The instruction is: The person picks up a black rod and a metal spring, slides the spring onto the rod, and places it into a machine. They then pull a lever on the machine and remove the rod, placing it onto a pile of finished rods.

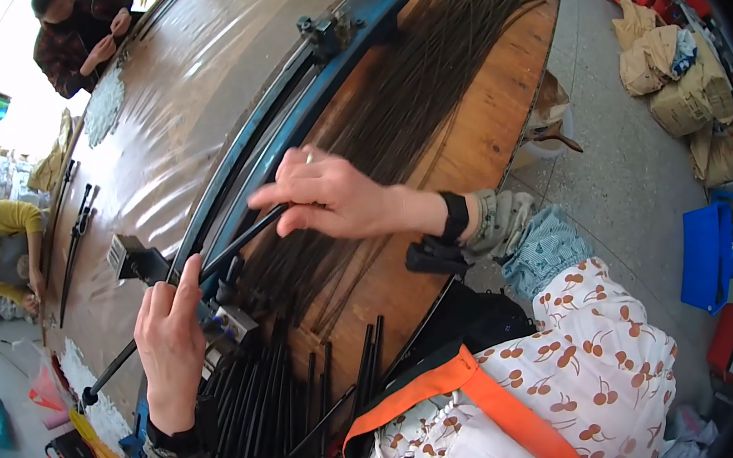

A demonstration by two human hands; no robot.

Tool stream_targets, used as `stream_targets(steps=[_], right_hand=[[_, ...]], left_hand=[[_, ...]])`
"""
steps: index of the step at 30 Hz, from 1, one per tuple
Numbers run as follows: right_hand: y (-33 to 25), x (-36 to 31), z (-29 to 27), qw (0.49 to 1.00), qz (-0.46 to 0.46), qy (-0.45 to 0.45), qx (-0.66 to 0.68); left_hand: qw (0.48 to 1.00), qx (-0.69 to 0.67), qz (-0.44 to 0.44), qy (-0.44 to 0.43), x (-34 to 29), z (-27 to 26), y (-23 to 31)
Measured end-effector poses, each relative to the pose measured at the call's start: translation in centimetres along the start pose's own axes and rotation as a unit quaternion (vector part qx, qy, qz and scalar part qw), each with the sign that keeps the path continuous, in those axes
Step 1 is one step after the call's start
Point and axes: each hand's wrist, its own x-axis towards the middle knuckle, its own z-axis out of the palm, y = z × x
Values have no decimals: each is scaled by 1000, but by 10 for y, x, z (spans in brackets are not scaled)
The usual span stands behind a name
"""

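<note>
A slim black rod (244,235) slants across the front of me, with a small knob at its lower-left end. My left hand (170,340) is closed around the rod's middle, its index finger pointing up along it. At the rod's upper right end, my right hand (326,197) pinches it between thumb and fingers, slightly blurred. Below both hands runs a long blue metal rail fixture (290,124), with a clamp block (320,38) at its far part and a metal block (232,323) near my left hand. Part of the rod is hidden behind my left hand.
Many thin dark rods (420,67) lie on the wooden tabletop (499,112) right of the rail. Thicker black tubes (252,417) are bundled nearest me. Two people sit across the plastic-covered table (206,38). A blue bin (704,261) and paper sacks (688,89) stand at right.
</note>
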Motion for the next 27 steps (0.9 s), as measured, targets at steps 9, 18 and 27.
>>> stream_targets(steps=[9, 18, 27], right_hand=[[14, 9, 25, 979, -119, -5, -166], [46, 35, 80, 963, 201, -177, -40], [-2, 104, 219, 967, -78, -222, 99]], left_hand=[[995, 71, -37, 61, -53, -9, -29], [943, 167, -192, 215, -159, -83, -106], [913, 131, -333, 196, -280, -79, -86]])
